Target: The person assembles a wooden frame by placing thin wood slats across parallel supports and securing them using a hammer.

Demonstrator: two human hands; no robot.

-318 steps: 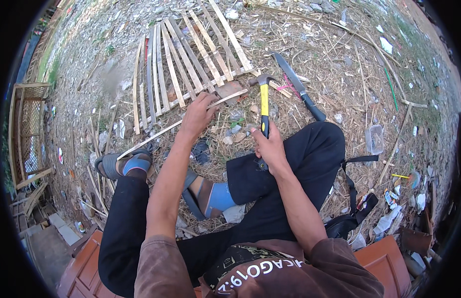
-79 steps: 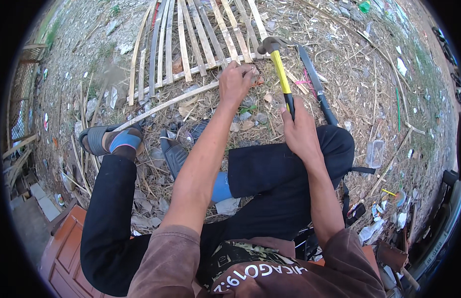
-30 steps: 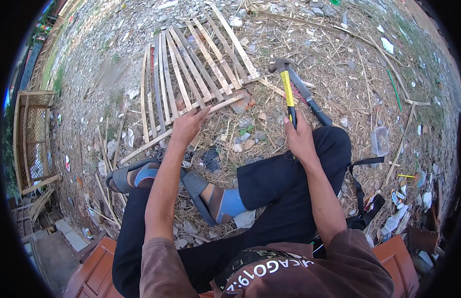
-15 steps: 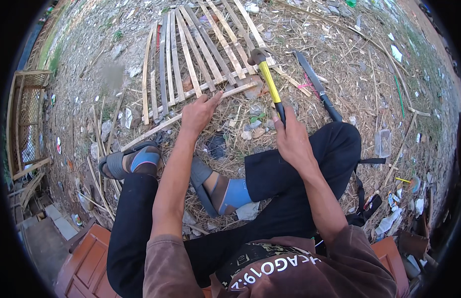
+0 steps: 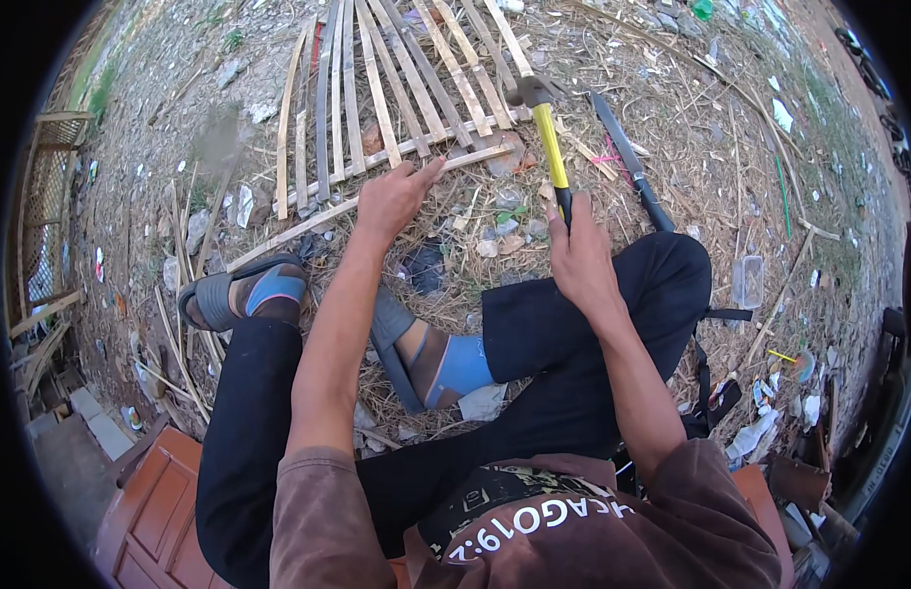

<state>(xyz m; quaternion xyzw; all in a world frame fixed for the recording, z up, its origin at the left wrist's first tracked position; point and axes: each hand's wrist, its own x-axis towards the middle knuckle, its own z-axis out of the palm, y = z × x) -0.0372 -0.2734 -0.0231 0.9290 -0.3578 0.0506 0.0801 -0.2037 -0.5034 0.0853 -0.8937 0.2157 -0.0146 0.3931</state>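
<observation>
A claw hammer (image 5: 551,147) with a yellow and black handle is in my right hand (image 5: 582,257), its fingers wrapped round the handle's near end. Its metal head points away from me, over the right end of the slatted wooden frame. My left hand (image 5: 392,203) is closed on a loose wooden strip (image 5: 294,236) that slants up to the right, close to the near crossbar (image 5: 382,157). Beyond that hand, several thin slats (image 5: 349,93) fan away across the ground and meet this crossbar. What the fingertips do underneath is hidden.
A machete (image 5: 617,142) with a black handle lies right of the hammer. Stones, dry straw and litter cover the ground. A clear plastic container (image 5: 747,283) is near my right knee. At the far left stands a lattice panel (image 5: 45,206). My sandalled feet (image 5: 215,299) are close by.
My right hand and the hammer have shifted slightly to the right. The whole view has moved a little, and my left hand stays on the strip.
</observation>
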